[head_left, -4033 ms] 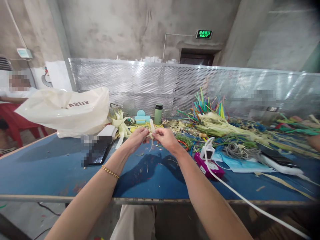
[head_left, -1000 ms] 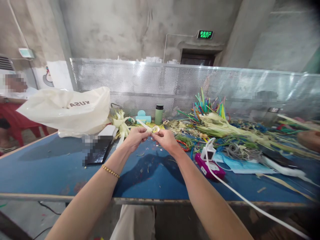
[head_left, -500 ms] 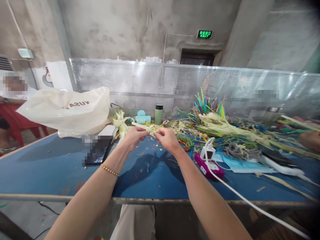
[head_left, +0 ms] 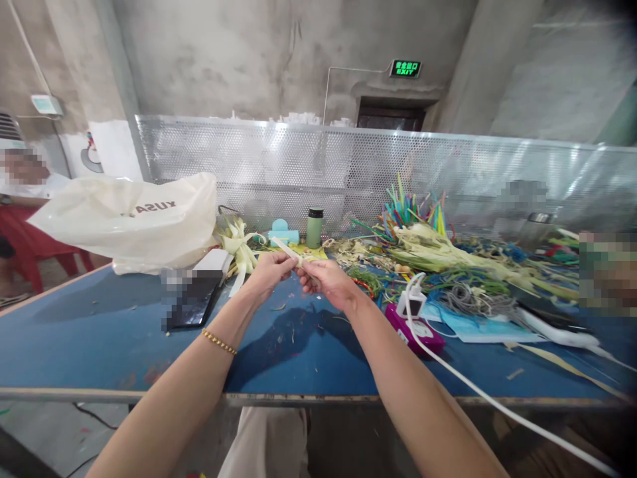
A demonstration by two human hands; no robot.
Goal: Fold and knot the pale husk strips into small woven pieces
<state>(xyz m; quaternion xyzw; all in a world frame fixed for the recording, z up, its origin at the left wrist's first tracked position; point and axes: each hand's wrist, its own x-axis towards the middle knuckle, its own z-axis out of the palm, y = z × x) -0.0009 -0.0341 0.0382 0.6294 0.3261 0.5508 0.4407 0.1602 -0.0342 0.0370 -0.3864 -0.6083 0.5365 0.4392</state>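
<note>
A pale, flat strip of husk (head_left: 284,247) sticks up and to the left from between my two hands over the blue table. My left hand (head_left: 271,272) pinches it between thumb and fingers. Close against it, my right hand (head_left: 329,280) is closed around the strip's other end, fingers curled underneath. What lies right between the fingertips is too small to make out. Left of my hands is a tied bunch of pale green husk (head_left: 239,244). Behind them stand a green bottle (head_left: 314,228) with a black lid and a light blue case (head_left: 283,235).
On the left lie a white plastic bag (head_left: 134,222) and a dark tablet (head_left: 195,302). To the right are a husk pile (head_left: 432,249), coloured stems (head_left: 411,209), grey cord (head_left: 468,302), and a purple power socket (head_left: 415,332) with a white cable. A person sits far left.
My right hand has turned over, its fingers now curled under the strip and nearer my left hand. The strip's free end has tilted up. At far right, another person's hand has shifted.
</note>
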